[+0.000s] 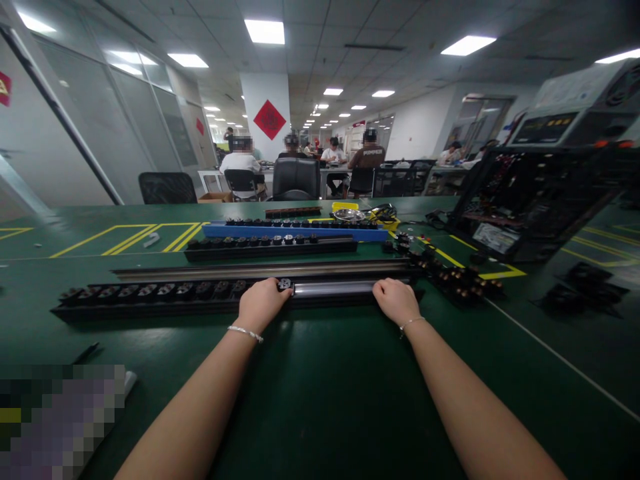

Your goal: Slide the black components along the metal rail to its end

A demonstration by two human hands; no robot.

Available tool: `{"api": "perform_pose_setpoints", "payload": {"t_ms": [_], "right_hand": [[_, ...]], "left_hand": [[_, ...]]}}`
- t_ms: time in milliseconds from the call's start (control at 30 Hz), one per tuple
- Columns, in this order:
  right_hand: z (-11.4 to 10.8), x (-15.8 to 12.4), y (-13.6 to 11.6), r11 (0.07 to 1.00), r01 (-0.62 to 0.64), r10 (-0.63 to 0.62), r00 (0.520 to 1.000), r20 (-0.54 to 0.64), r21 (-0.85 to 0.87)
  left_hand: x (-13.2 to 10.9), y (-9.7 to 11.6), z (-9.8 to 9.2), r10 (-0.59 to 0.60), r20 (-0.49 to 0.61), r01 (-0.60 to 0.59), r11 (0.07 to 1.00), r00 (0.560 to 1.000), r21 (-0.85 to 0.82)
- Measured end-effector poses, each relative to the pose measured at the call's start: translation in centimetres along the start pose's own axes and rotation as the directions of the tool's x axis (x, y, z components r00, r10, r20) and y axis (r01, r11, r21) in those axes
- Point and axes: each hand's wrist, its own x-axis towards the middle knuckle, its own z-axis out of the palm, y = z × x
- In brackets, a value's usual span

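A long black rail lies across the green table, with several round black parts lined up along its left half. My left hand is closed at the rail's middle, its fingertips on a round part with a pale top. To the right of that part, a bare silvery stretch of the rail shows. My right hand is closed at the rail near its right end; whether its curled fingers grip the rail or something small is hidden.
Behind lie an empty rail, a filled black rail and a blue rail. Loose black parts are heaped at the right, before an open computer case. People sit at far tables. A blurred-out item is at the lower left.
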Motion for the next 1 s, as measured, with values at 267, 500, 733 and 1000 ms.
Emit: {"api": "perform_pose_setpoints", "payload": {"t_ms": [267,500,733,1000], "right_hand": [[0.2,0.0,0.1,1.0,0.009,-0.009,1.0,-0.023,-0.002],[0.1,0.1,0.1,1.0,0.002,-0.002,1.0,-0.008,-0.003],[0.1,0.1,0.1,1.0,0.009,-0.009,1.0,-0.008,0.003],[0.2,0.1,0.3,1.0,0.015,-0.015,1.0,-0.019,0.017]], "left_hand": [[0.0,0.1,0.2,0.014,-0.015,-0.015,0.999,1.0,-0.031],[-0.3,0.4,0.4,0.032,-0.023,-0.033,0.998,0.999,-0.055],[-0.2,0.4,0.7,0.05,-0.041,-0.052,0.997,0.998,-0.049],[-0.4,0.6,1.1,0.093,-0.049,-0.097,0.993,0.994,-0.073]]}}
